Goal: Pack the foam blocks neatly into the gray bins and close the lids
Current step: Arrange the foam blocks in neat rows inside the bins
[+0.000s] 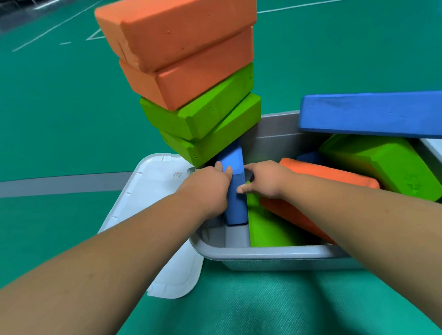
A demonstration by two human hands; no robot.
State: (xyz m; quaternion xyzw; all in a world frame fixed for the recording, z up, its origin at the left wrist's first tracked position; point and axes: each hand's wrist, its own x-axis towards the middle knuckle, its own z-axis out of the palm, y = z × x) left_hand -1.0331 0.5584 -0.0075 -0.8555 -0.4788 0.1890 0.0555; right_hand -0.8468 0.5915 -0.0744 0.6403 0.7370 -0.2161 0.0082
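Blue foam block (235, 207) on edge beside the gray bin's (273, 258) left wall.
Left hand (208, 186) and right hand (264, 181) clasp it; bare floor at near rim.

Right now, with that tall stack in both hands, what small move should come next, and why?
Probably ease the blue block slowly down along the left wall of the gray bin. Left hand and right hand both grip it, and the green blocks and orange blocks stacked above lean, so haste could topple them.
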